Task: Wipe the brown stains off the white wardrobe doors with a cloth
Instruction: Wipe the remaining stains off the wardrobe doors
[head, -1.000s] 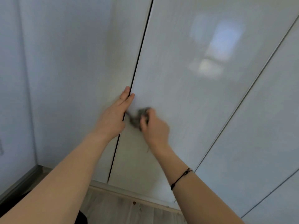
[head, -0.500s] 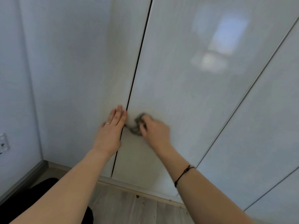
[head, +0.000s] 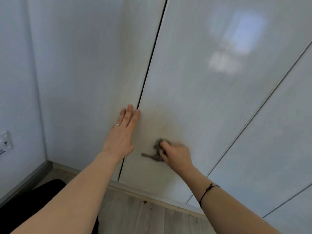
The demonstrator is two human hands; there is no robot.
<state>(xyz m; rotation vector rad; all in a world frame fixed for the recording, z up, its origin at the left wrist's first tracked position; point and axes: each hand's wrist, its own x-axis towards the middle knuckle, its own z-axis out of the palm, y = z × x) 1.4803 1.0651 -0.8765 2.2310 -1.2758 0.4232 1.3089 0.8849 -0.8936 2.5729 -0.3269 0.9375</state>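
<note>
Cloth [head: 157, 149], gripped by right hand [head: 177, 153], presses on brown-smudged closed wardrobe door [head: 202, 98]

Pale wood-grain floor [head: 135, 217] bears a small brown speck [head: 144, 202] beside the wardrobe plinth [head: 128, 191].

I count two hands on my feed: one left hand [head: 120, 139] and one right hand [head: 175, 153]. There is one cloth [head: 157, 149] and one brownish smear [head: 162, 122]. The wardrobe doors [head: 194, 81] show three seams: one dark gap [head: 152, 65] and two thin lines [head: 253, 115]. I also see one ring [head: 117, 124], one cord bracelet [head: 205, 193], one wall socket [head: 5, 141] and two bright reflections [head: 243, 34].
</note>
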